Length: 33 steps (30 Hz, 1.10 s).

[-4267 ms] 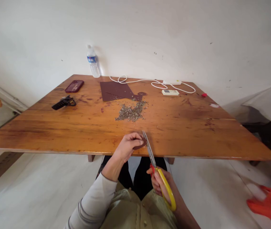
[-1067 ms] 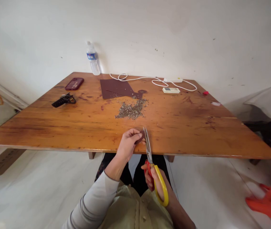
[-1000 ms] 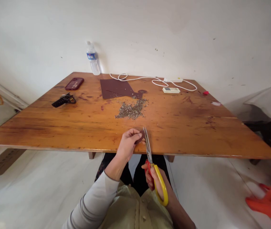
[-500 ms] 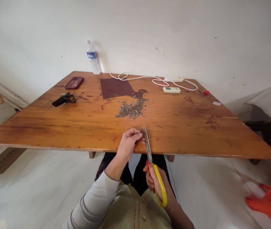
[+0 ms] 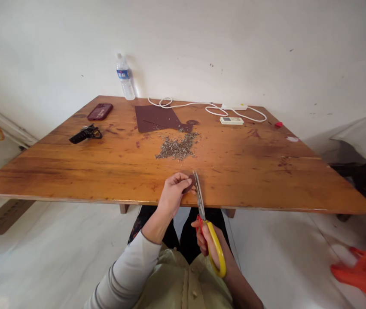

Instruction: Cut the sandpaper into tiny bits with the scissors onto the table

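Note:
Near the front edge of the table, my left hand (image 5: pixel 175 191) pinches a small dark brown piece (image 5: pixel 188 185), which looks like the same material as the sheets further back. My right hand (image 5: pixel 210 240) is wrapped round the yellow and red handles of a pair of scissors (image 5: pixel 201 201). Its blades point away from me, slightly parted, right beside the brown piece. Whether they touch its edge I cannot tell. Beyond my hands lies a loose heap of small grey-brown shreds (image 5: pixel 177 146). Dark brown sheets (image 5: pixel 152 118) lie behind the heap, with some shreds on them.
On the wooden table (image 5: pixel 266 171) a plastic bottle (image 5: pixel 125 79) stands by the wall. A maroon phone (image 5: pixel 100 112) and a black hair claw (image 5: pixel 85 134) lie at the left. At the back right are a white cable (image 5: pixel 189 104), a power strip (image 5: pixel 234 107) and a pale remote (image 5: pixel 231 121).
The fingers of my right hand have shifted a little on the scissors' handles. My left hand and the brown piece have stayed almost where they were.

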Each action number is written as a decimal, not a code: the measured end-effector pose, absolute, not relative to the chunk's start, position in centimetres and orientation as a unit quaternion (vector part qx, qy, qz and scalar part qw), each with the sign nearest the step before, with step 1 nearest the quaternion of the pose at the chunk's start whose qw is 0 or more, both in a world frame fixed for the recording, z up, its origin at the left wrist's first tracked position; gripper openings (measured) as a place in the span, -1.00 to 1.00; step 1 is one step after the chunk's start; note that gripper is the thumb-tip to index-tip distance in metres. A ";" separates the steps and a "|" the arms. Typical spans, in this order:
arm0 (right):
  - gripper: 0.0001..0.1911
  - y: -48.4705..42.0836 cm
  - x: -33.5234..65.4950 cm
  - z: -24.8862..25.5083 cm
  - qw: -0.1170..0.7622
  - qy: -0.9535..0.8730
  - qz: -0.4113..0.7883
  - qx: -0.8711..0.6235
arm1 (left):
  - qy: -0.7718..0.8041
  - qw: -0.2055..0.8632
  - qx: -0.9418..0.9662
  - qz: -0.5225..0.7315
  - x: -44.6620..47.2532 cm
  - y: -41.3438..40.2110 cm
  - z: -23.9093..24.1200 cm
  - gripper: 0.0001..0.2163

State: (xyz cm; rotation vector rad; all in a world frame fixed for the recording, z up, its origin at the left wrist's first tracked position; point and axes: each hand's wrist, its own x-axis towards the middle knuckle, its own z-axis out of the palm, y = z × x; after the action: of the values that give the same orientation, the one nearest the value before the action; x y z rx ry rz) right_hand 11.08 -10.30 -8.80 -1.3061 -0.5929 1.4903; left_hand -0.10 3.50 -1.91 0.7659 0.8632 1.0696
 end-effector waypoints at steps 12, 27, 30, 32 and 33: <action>-0.21 -10.6 10.7 -9.1 0.504 -0.232 0.644 -0.528 | 0.399 0.703 0.347 0.477 -0.1 3.3 -1.7 -0.81; -0.09 -10.2 11.4 -8.6 0.505 -0.261 0.637 -0.521 | 0.391 0.713 0.344 0.469 -0.1 3.4 -1.3 -0.81; -0.11 -10.1 11.8 -8.8 0.503 -0.267 0.637 -0.520 | 0.384 0.722 0.340 0.463 -0.2 3.4 -1.3 -0.81; -0.12 -10.2 11.9 -9.0 0.503 -0.263 0.638 -0.520 | 0.382 0.724 0.341 0.463 -0.3 3.5 -1.3 -0.81; -0.13 -10.3 11.9 -9.1 0.505 -0.260 0.639 -0.518 | 0.382 0.723 0.343 0.461 -0.3 3.5 -1.3 -0.81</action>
State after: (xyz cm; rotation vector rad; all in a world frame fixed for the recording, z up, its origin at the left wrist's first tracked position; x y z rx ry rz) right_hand 11.87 -10.32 -9.05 -1.2507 -0.6275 1.5418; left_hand -0.27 3.54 -1.33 0.7570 0.8443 1.0181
